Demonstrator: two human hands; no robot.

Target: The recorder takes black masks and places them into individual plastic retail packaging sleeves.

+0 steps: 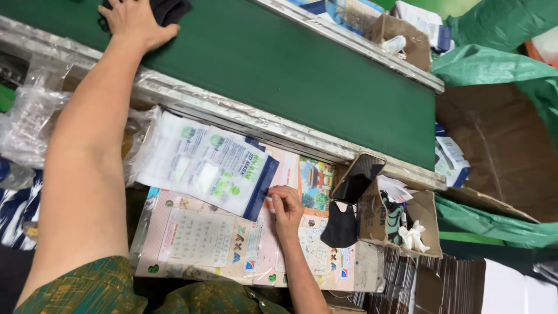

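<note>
Green matte conveyor belt (302, 70): left hand (136, 23) flat, grip wide, on soft black cloth (168, 9). Right hand (286, 206) pinches glossy plastic pouch stack (203, 163) on the worktop's calendar sheet (203, 244).

A flat white pouch with green marks and a dark blue edge (212, 168) lay at centre left, a dark-screened phone (357, 177) leaned right of centre, and a white-blue package (452, 161) stood at the right.
</note>
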